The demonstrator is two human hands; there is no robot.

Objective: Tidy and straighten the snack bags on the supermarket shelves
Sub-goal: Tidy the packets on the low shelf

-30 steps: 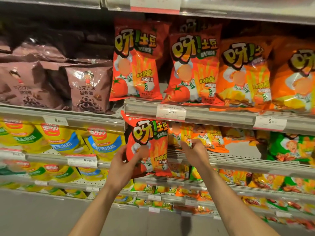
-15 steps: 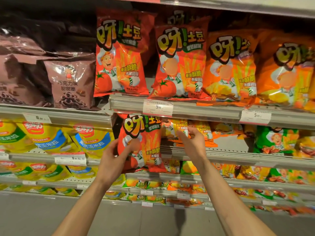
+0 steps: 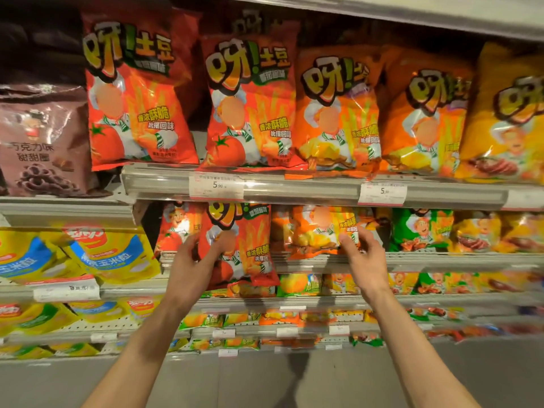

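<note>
Head view: the left hand (image 3: 191, 269) grips a red bag (image 3: 238, 245) by its left edge, thumb on the front and fingers curled behind it. The red bag stands upright but leans a little, its top tucked under the rail of the shelf (image 3: 323, 189) above and its bottom corner hanging below the edge of the middle shelf (image 3: 441, 260). Just left of it, partly hidden by the hand, sits another red bag (image 3: 176, 228).

The right hand (image 3: 365, 257) reaches up to an orange bag (image 3: 315, 231) on the middle shelf, fingertips curled onto its lower right corner; whether they pinch it or only touch it I cannot tell, as the picture is blurred there. The orange bag stands just right of the held red bag, their edges touching or nearly so. Further right on the same shelf stand a green bag (image 3: 421, 231) and yellow bags (image 3: 477, 234).

On the upper shelf a row of larger bags stands upright: two red ones (image 3: 138, 92), then orange ones (image 3: 335, 113) and a yellow one (image 3: 509, 119) at the right edge. Two price tags (image 3: 216, 187) clip onto its rail. At the far left a brown bag (image 3: 44, 142) stands on its own shelf, with yellow-and-blue bags (image 3: 112, 254) on the shelves below it. Lower shelves hold smaller bags, too blurred to tell apart.
</note>
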